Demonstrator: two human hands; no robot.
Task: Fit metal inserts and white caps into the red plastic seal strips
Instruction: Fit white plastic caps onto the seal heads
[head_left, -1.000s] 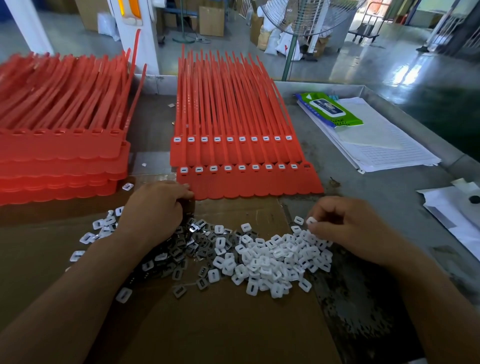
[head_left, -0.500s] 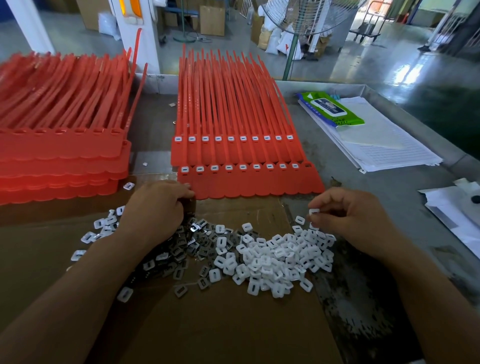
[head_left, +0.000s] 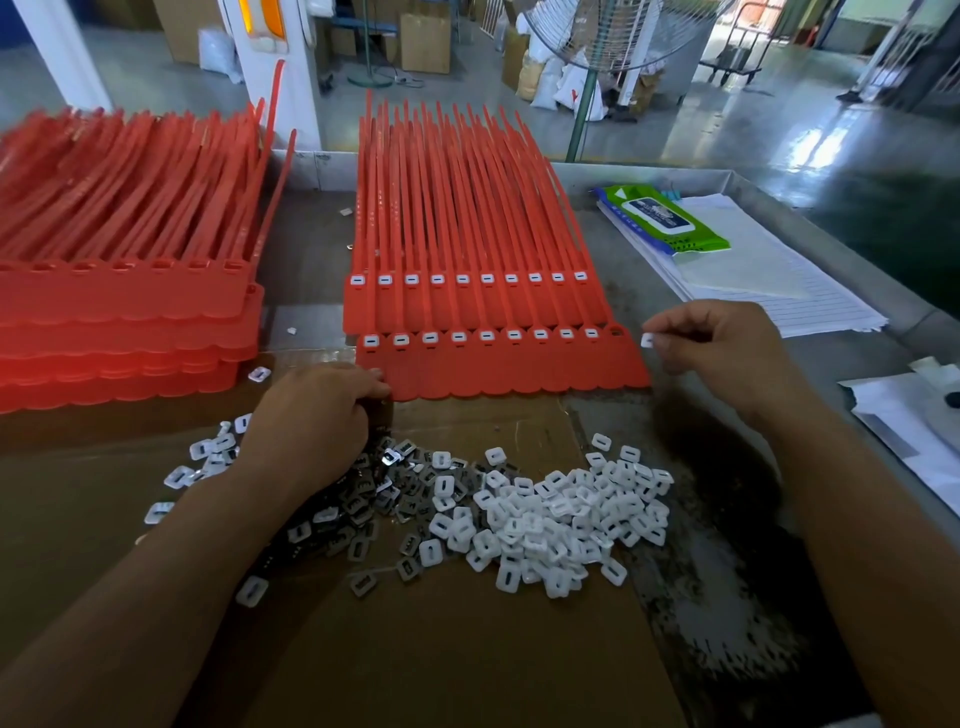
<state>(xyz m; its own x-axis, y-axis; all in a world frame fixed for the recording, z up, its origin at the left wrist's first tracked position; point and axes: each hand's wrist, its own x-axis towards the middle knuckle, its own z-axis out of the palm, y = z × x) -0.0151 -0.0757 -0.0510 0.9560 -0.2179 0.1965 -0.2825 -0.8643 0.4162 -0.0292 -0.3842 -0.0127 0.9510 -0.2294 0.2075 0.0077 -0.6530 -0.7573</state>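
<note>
White cap (head_left: 647, 340) pinched by right hand (head_left: 727, 353) fingers, now lifted beside red strip (head_left: 498, 366), left hand (head_left: 311, 415) grip hidden.

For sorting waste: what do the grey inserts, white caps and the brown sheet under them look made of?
The grey inserts look like metal: bright glints. The white caps seem moulded plastic, smooth and uniform. The brown sheet is likely cardboard, matte and creased.
</note>
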